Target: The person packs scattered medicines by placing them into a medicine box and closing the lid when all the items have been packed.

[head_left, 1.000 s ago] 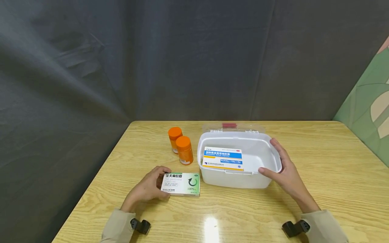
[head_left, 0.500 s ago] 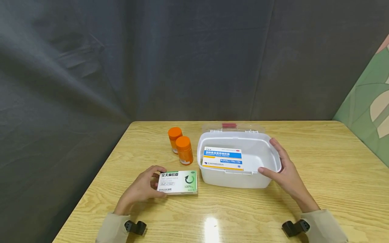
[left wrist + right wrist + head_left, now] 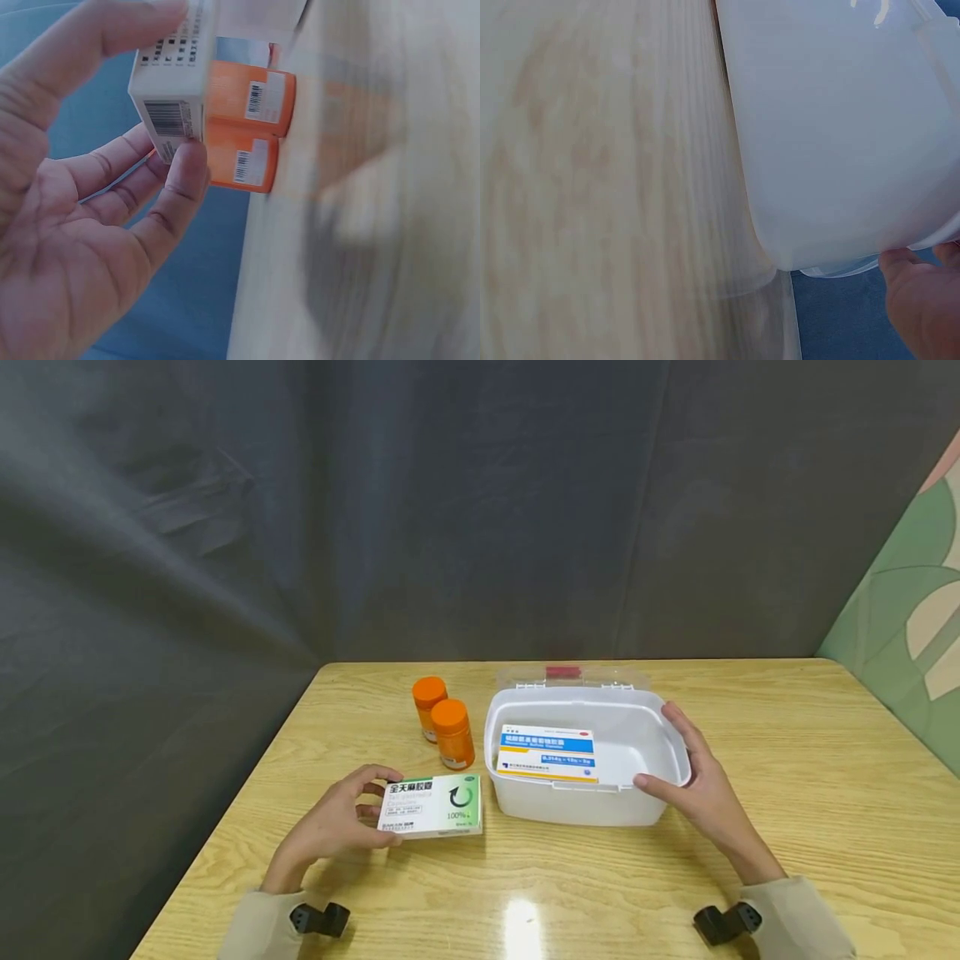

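Note:
My left hand [image 3: 337,818] grips the left end of a white and green medicine box [image 3: 435,810], thumb on the near edge and fingers on the far one. The left wrist view has this carton [image 3: 169,90] held above the table. My right hand [image 3: 708,797] holds the right end of a white plastic storage box [image 3: 577,806], its thumb over the front rim and fingers at the outer side. Inside, toward the left, lies a blue, white and yellow medicine box [image 3: 547,753]. In the right wrist view, fingertips [image 3: 900,259] touch the box's rim.
Two orange pill bottles with orange caps, a front one [image 3: 452,739] and a rear one [image 3: 429,695], stand left of the storage box. Its clear lid [image 3: 615,677] with a red latch [image 3: 562,672] hangs open behind. A dark curtain [image 3: 480,510] backs the wooden table [image 3: 795,735].
My left hand has moved left, drawing the white and green medicine box away from the storage box and raising it slightly. My right hand has stayed on the storage box.

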A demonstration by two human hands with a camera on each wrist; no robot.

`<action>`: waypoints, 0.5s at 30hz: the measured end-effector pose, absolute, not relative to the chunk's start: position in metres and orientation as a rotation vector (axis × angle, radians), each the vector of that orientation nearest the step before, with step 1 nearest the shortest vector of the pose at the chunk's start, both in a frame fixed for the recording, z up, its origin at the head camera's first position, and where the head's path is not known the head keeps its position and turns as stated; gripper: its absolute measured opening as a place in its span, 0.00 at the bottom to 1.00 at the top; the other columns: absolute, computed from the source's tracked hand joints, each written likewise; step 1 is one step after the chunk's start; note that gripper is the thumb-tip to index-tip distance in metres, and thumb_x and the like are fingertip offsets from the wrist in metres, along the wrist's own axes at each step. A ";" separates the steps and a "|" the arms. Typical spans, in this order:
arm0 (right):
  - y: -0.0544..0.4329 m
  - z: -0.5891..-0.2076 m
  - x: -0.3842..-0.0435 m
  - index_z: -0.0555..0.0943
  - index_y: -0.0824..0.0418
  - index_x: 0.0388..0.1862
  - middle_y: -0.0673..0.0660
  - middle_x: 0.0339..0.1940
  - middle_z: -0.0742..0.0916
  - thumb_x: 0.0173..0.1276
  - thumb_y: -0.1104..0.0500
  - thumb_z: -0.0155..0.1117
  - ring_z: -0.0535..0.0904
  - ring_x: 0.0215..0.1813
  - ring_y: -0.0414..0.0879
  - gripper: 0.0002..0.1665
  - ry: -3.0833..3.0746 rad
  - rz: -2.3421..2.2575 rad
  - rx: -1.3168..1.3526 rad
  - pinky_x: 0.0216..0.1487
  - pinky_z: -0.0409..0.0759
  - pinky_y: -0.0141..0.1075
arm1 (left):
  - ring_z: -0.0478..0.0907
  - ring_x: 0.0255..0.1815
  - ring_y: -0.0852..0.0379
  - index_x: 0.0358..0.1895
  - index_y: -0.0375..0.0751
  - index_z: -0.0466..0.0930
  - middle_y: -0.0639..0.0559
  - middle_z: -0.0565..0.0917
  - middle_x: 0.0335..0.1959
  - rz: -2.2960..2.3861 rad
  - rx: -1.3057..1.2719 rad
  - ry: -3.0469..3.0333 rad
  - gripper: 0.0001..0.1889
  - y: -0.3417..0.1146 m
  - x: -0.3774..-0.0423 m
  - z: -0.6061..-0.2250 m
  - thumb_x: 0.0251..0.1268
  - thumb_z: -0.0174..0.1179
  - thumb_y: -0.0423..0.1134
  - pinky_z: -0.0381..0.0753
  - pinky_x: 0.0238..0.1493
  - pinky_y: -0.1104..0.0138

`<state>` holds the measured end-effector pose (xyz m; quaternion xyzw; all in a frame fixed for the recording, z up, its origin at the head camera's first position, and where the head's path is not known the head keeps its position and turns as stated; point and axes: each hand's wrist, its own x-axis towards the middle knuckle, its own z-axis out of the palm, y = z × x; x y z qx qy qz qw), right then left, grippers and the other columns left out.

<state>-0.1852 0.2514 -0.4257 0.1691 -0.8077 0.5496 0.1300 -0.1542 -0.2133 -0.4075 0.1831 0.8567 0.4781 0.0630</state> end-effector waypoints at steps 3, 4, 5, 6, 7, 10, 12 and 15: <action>0.252 -0.426 -0.185 0.47 0.49 0.80 0.58 0.79 0.53 0.58 0.68 0.72 0.60 0.67 0.65 0.60 -2.353 1.588 0.487 0.51 0.68 0.20 | 0.74 0.49 0.45 0.59 0.38 0.71 0.40 0.71 0.57 1.455 0.569 2.580 0.36 -0.213 -0.154 -0.404 0.42 0.77 0.31 0.80 0.46 0.61; 0.252 -0.426 -0.185 0.47 0.49 0.80 0.58 0.79 0.53 0.58 0.68 0.72 0.60 0.67 0.66 0.60 -2.352 1.589 0.488 0.51 0.69 0.20 | 0.74 0.49 0.44 0.59 0.38 0.71 0.40 0.72 0.57 1.458 0.572 2.578 0.36 -0.213 -0.153 -0.403 0.42 0.77 0.31 0.80 0.46 0.61; 0.252 -0.426 -0.185 0.46 0.49 0.80 0.58 0.79 0.53 0.58 0.68 0.72 0.60 0.67 0.66 0.60 -2.354 1.589 0.487 0.51 0.69 0.20 | 0.73 0.50 0.44 0.59 0.38 0.71 0.40 0.72 0.57 1.461 0.577 2.577 0.36 -0.213 -0.153 -0.401 0.42 0.77 0.31 0.80 0.46 0.62; 0.252 -0.426 -0.185 0.47 0.49 0.80 0.58 0.79 0.53 0.58 0.68 0.72 0.60 0.67 0.66 0.60 -2.353 1.590 0.488 0.51 0.69 0.20 | 0.72 0.51 0.43 0.59 0.37 0.71 0.40 0.72 0.57 1.466 0.582 2.572 0.36 -0.213 -0.153 -0.400 0.42 0.77 0.31 0.80 0.46 0.62; 0.252 -0.426 -0.185 0.47 0.49 0.80 0.58 0.79 0.53 0.58 0.68 0.72 0.60 0.67 0.65 0.60 -2.352 1.590 0.489 0.51 0.69 0.20 | 0.72 0.51 0.43 0.59 0.37 0.71 0.40 0.72 0.57 1.470 0.592 2.565 0.36 -0.213 -0.153 -0.398 0.42 0.77 0.31 0.80 0.46 0.62; 0.251 -0.427 -0.185 0.47 0.50 0.80 0.59 0.78 0.53 0.58 0.69 0.72 0.61 0.67 0.63 0.60 -2.329 1.616 0.505 0.51 0.69 0.20 | 0.71 0.51 0.42 0.59 0.35 0.70 0.39 0.71 0.57 1.483 0.643 2.535 0.35 -0.213 -0.153 -0.391 0.43 0.77 0.31 0.80 0.46 0.62; 0.251 -0.427 -0.185 0.47 0.50 0.80 0.59 0.78 0.54 0.58 0.70 0.72 0.61 0.66 0.63 0.60 -2.319 1.627 0.511 0.51 0.69 0.20 | 0.71 0.52 0.41 0.59 0.35 0.70 0.39 0.71 0.57 1.492 0.680 2.509 0.35 -0.213 -0.153 -0.387 0.44 0.76 0.30 0.81 0.46 0.61; 0.251 -0.427 -0.184 0.47 0.51 0.80 0.60 0.78 0.54 0.58 0.70 0.72 0.61 0.66 0.63 0.60 -2.312 1.634 0.518 0.51 0.69 0.20 | 0.71 0.52 0.41 0.59 0.35 0.71 0.39 0.72 0.57 1.489 0.717 2.503 0.34 -0.213 -0.155 -0.380 0.45 0.76 0.30 0.80 0.46 0.62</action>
